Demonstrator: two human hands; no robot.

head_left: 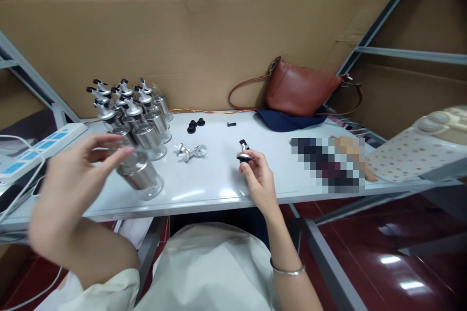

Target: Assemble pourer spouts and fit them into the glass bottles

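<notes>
My left hand holds a clear glass bottle with a silver band, tilted above the white table near its front edge. My right hand pinches a silver and black spout cap just over the table's middle. Several finished bottles with spout caps stand in a cluster at the back left. Two loose silver spout parts lie between my hands. A few small black stoppers rest farther back.
A brown leather bag sits on a dark blue cloth at the back right. A white power strip lies at the left edge. A dotted cover lies far right. Cardboard walls the back.
</notes>
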